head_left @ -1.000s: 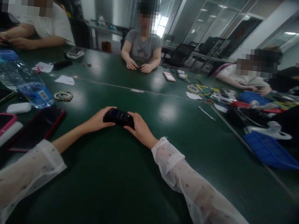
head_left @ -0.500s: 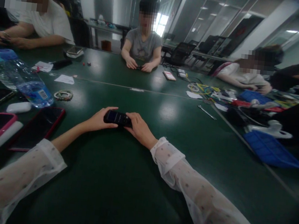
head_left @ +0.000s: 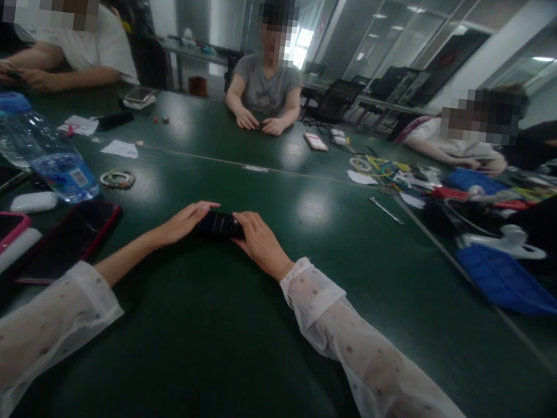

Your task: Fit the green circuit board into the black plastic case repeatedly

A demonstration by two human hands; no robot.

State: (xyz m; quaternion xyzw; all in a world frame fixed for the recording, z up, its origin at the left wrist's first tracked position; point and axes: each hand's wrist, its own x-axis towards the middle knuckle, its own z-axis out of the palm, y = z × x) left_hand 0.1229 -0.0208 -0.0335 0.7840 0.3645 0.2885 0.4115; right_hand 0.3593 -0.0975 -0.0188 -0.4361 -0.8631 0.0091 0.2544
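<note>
A small black handheld device with a lit screen (head_left: 219, 224) is held low at the middle of the green table (head_left: 223, 337); its exact kind is unclear. My left hand (head_left: 184, 222) is closed at its left end, with the thumb lying over the upper left corner and a finger stretched along the far edge. My right hand (head_left: 259, 239) wraps round the right end, fingers curled over the top and covering that side. Both forearms are in sheer white dotted sleeves. What the fingers do underneath is hidden.
Phones (head_left: 71, 242), a white earbud case (head_left: 34, 201) and water bottles (head_left: 64, 174) lie to the left. A bracelet (head_left: 117, 179) is ahead of them. To the right are a wrench (head_left: 386, 210), cables (head_left: 378, 167) and a blue tray (head_left: 506, 278). Several people sit around the table.
My left thumb has lifted from the device's near edge onto its upper left corner. The screen looks darker, with different content. My right hand has stayed in place.
</note>
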